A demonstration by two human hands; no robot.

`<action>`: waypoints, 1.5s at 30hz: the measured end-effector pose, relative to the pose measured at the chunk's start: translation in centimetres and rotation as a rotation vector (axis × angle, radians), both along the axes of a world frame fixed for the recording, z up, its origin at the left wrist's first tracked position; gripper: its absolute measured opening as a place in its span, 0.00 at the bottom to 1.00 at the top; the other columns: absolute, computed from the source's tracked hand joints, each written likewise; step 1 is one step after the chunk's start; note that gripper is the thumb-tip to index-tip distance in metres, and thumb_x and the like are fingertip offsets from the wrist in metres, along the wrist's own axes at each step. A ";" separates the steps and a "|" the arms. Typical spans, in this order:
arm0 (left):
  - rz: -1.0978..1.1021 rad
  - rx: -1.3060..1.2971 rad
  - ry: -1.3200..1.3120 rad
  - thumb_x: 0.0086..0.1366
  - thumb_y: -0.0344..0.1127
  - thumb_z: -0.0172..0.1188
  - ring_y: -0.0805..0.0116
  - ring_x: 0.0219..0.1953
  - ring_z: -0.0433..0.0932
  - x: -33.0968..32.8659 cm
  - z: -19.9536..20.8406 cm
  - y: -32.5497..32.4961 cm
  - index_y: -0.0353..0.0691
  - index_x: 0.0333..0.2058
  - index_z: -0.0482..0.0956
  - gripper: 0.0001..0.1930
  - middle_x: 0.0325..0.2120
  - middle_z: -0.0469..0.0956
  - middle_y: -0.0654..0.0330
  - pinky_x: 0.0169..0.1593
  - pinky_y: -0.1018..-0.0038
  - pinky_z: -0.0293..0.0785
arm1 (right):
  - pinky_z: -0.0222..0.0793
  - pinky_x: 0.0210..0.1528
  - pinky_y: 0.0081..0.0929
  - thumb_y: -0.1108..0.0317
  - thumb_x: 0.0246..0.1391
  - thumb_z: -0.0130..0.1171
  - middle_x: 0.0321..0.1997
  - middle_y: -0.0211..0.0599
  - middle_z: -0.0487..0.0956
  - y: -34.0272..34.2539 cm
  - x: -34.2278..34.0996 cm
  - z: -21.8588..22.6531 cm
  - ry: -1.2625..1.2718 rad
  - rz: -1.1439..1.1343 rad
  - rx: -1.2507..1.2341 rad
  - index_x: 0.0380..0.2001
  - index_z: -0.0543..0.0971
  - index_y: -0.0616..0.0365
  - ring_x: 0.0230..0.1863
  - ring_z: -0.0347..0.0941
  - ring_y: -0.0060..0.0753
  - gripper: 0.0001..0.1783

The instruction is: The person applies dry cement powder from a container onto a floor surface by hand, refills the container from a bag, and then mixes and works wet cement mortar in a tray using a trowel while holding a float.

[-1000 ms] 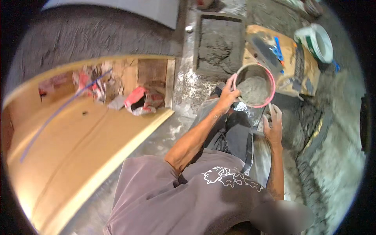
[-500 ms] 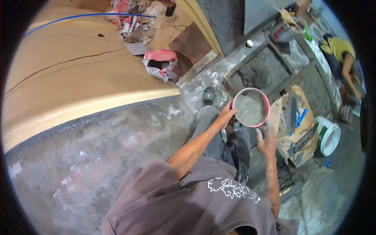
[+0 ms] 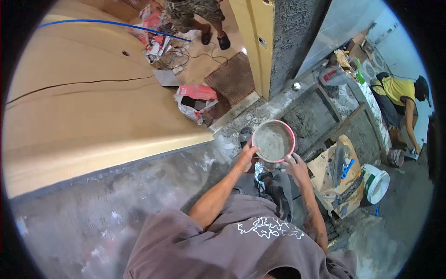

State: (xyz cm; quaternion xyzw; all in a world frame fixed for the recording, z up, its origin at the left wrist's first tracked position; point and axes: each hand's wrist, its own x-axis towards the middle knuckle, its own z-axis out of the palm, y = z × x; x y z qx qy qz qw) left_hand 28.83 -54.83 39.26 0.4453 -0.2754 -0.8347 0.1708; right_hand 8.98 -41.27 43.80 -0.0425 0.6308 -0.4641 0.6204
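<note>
In front of my body is a round, pink-rimmed bucket [image 3: 273, 141] with grey wet cement inside. My left hand [image 3: 247, 156] grips its rim on the left, fingers wrapped under the side. At the lower right of the rim, my right hand [image 3: 296, 166] is closed on the edge, its fingertips partly hidden by the bucket. Both forearms reach forward over my lap.
A paper sack [image 3: 332, 162] with a long dark trowel [image 3: 339, 162] and a blue tool [image 3: 346, 168] lies right of me, beside a white bucket [image 3: 378, 186]. Timber-framed cement [image 3: 304, 114] is ahead. A person in yellow [image 3: 399, 93] bends far right; another person's legs [image 3: 204, 23] stand beyond the doorway.
My right hand has come up from below onto the rim. The bucket has shifted left and lower in view. Another person's legs now show more fully beyond the doorway.
</note>
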 end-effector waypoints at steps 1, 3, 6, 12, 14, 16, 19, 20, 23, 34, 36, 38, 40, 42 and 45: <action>0.015 0.015 0.022 0.56 0.34 0.54 0.66 0.44 0.77 -0.1 0.5 -1.2 0.46 0.58 0.59 0.30 0.47 0.71 0.59 0.38 0.64 0.81 | 0.75 0.39 0.33 0.56 0.57 0.57 0.52 0.46 0.72 -1.2 0.4 0.2 -0.033 -0.027 -0.004 0.60 0.60 0.67 0.48 0.73 0.39 0.35; 0.012 0.048 0.069 0.56 0.35 0.53 0.66 0.45 0.77 -0.4 1.7 -2.8 0.46 0.58 0.60 0.29 0.48 0.71 0.59 0.39 0.65 0.82 | 0.74 0.39 0.34 0.57 0.59 0.55 0.50 0.44 0.72 -2.8 1.2 0.9 -0.067 -0.094 -0.002 0.60 0.60 0.65 0.44 0.74 0.35 0.33; -0.013 0.042 0.086 0.56 0.36 0.53 0.64 0.46 0.76 0.4 1.5 -5.5 0.47 0.59 0.60 0.30 0.50 0.70 0.58 0.40 0.64 0.82 | 0.74 0.40 0.30 0.57 0.57 0.57 0.53 0.49 0.70 -5.3 2.6 2.0 -0.036 -0.097 -0.029 0.60 0.57 0.70 0.49 0.73 0.40 0.37; -0.039 0.141 0.167 0.57 0.37 0.53 0.58 0.49 0.75 2.3 -1.4 -10.6 0.44 0.60 0.59 0.30 0.51 0.70 0.54 0.44 0.56 0.80 | 0.75 0.42 0.35 0.55 0.58 0.55 0.50 0.48 0.72 -10.0 5.1 1.5 0.052 -0.154 -0.039 0.60 0.57 0.70 0.49 0.74 0.39 0.36; -0.003 0.169 0.193 0.57 0.36 0.53 0.57 0.48 0.76 2.6 -1.4 -11.9 0.43 0.60 0.59 0.30 0.51 0.69 0.54 0.45 0.55 0.80 | 0.75 0.43 0.39 0.55 0.58 0.55 0.50 0.46 0.72 -11.7 4.9 0.3 -0.188 -0.180 -0.054 0.58 0.60 0.70 0.48 0.74 0.40 0.34; 0.039 0.184 0.212 0.57 0.36 0.53 0.57 0.48 0.76 3.7 -1.5 -12.7 0.42 0.60 0.59 0.30 0.52 0.69 0.53 0.45 0.54 0.79 | 0.74 0.45 0.43 0.55 0.58 0.55 0.50 0.46 0.71 -13.3 5.5 -0.7 -0.245 -0.127 -0.005 0.56 0.62 0.70 0.49 0.72 0.41 0.32; 0.254 0.234 0.220 0.56 0.34 0.54 0.56 0.50 0.73 6.1 -3.3 -13.1 0.42 0.56 0.62 0.27 0.49 0.71 0.55 0.49 0.50 0.75 | 0.73 0.48 0.47 0.55 0.55 0.57 0.51 0.50 0.69 -17.1 6.7 -1.9 -0.206 0.032 0.097 0.54 0.64 0.71 0.54 0.68 0.44 0.32; 0.279 0.245 0.226 0.56 0.34 0.54 0.56 0.50 0.73 6.7 -4.2 -13.2 0.42 0.56 0.62 0.27 0.49 0.71 0.55 0.49 0.50 0.75 | 0.73 0.48 0.47 0.55 0.55 0.57 0.51 0.50 0.69 -18.2 6.8 -3.0 -0.200 0.055 0.112 0.54 0.64 0.71 0.54 0.68 0.44 0.32; 0.452 0.206 0.218 0.56 0.35 0.54 0.57 0.52 0.71 9.1 -7.7 -13.8 0.43 0.55 0.63 0.26 0.50 0.70 0.56 0.51 0.48 0.70 | 0.70 0.52 0.47 0.57 0.56 0.55 0.51 0.50 0.71 -23.2 8.1 -5.9 -0.285 0.183 0.017 0.53 0.65 0.72 0.53 0.68 0.44 0.30; 0.723 0.251 -0.535 0.61 0.56 0.54 0.58 0.40 0.78 19.0 -26.7 -25.8 0.41 0.55 0.64 0.30 0.47 0.72 0.51 0.41 0.60 0.75 | 0.72 0.42 0.31 0.61 0.54 0.57 0.37 0.39 0.79 -43.6 16.9 -21.8 0.129 0.654 -0.155 0.38 0.78 0.66 0.39 0.76 0.33 0.17; 0.629 0.027 -1.020 0.54 0.61 0.57 0.49 0.41 0.78 25.9 -32.2 -25.3 0.35 0.48 0.71 0.34 0.42 0.76 0.42 0.44 0.61 0.72 | 0.72 0.42 0.24 0.63 0.44 0.65 0.33 0.40 0.79 -47.0 23.1 -21.3 0.249 0.886 -0.268 0.42 0.75 0.67 0.38 0.76 0.27 0.23; 0.528 0.007 -1.052 0.53 0.60 0.58 0.48 0.41 0.78 23.9 -34.9 -28.5 0.34 0.45 0.73 0.33 0.39 0.77 0.41 0.45 0.62 0.72 | 0.72 0.41 0.29 0.58 0.42 0.65 0.32 0.41 0.80 -49.9 23.5 -27.2 0.484 0.924 -0.276 0.35 0.78 0.64 0.36 0.76 0.33 0.21; 0.421 -0.022 -1.089 0.52 0.59 0.59 0.46 0.41 0.78 22.5 -36.6 -31.1 0.32 0.42 0.75 0.32 0.37 0.78 0.40 0.46 0.62 0.71 | 0.72 0.40 0.34 0.53 0.39 0.65 0.31 0.43 0.80 -52.2 24.0 -31.3 0.708 0.959 -0.284 0.28 0.81 0.61 0.35 0.77 0.39 0.20; 0.367 -0.051 -1.128 0.52 0.56 0.59 0.46 0.41 0.78 23.7 -37.8 -32.1 0.32 0.36 0.78 0.28 0.33 0.80 0.42 0.46 0.58 0.71 | 0.70 0.46 0.38 0.51 0.33 0.68 0.39 0.52 0.78 -53.7 26.8 -33.4 0.715 1.060 -0.228 0.36 0.79 0.65 0.44 0.75 0.47 0.31; 0.260 -0.059 -1.197 0.53 0.52 0.58 0.44 0.38 0.79 24.7 -39.1 -32.4 0.32 0.29 0.79 0.23 0.31 0.80 0.42 0.42 0.58 0.73 | 0.66 0.54 0.43 0.54 0.32 0.68 0.47 0.60 0.72 -55.4 29.3 -37.5 0.977 1.272 -0.223 0.46 0.71 0.70 0.53 0.69 0.55 0.39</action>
